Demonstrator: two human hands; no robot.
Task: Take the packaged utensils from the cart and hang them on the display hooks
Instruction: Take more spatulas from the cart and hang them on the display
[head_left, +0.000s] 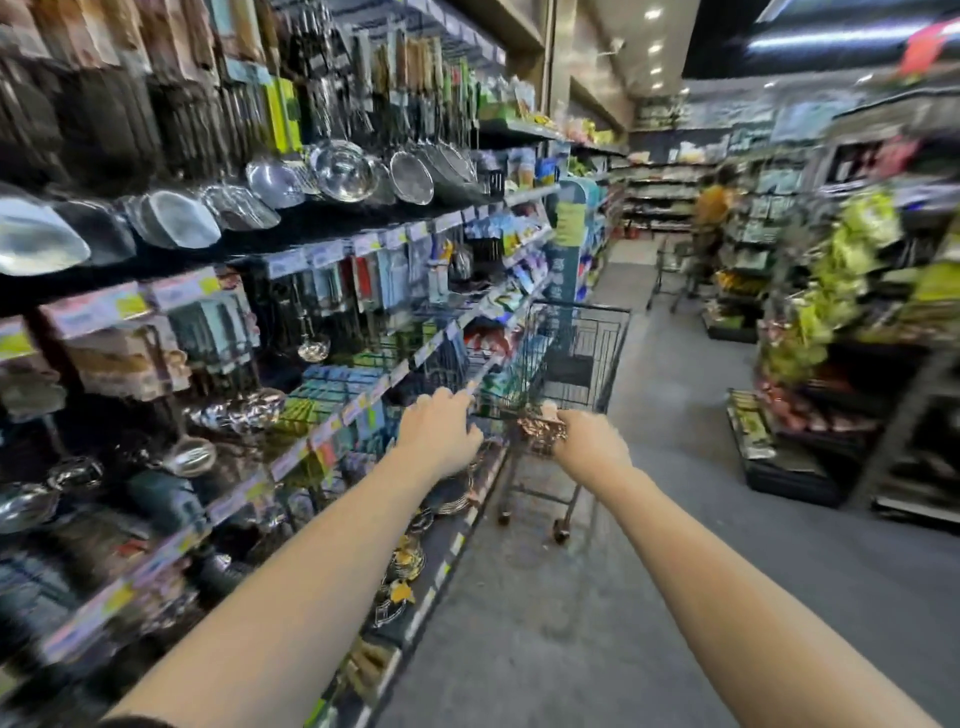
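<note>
**A:** Where's the pack?
**B:** The copper-coloured pack (540, 428) is in the right hand (592, 441), fingers curled round it, right at the near rim of the wire shopping cart (587, 338). It's too blurred to say what utensil it is.

**A:** And the left hand?
**B:** The left hand (441, 431) is out at the cart's near-left corner, just beside the shelf edge. Knuckles up, fingers bent fwd. I can't tell if it grips the rim or only touches it (motion blur there).

**A:** Cart pos.?
**B:** Ahead in the aisle on the grey floor (675, 467), tight vs. the left shelving.

**A:** The display?
**B:** Mesh strainers (410, 179) hang up top, handles upward, w/ other steel utensils alongside. Carded utensils (363, 280) hang one row down, under a strip of price tags (322, 254). A small ladle (313, 347) hangs below those.

**A:** Anything else?
**B:** A person in an orange top (714, 205) stands far down the aisle. The right-side shelves hold green packs (857, 234).
</note>
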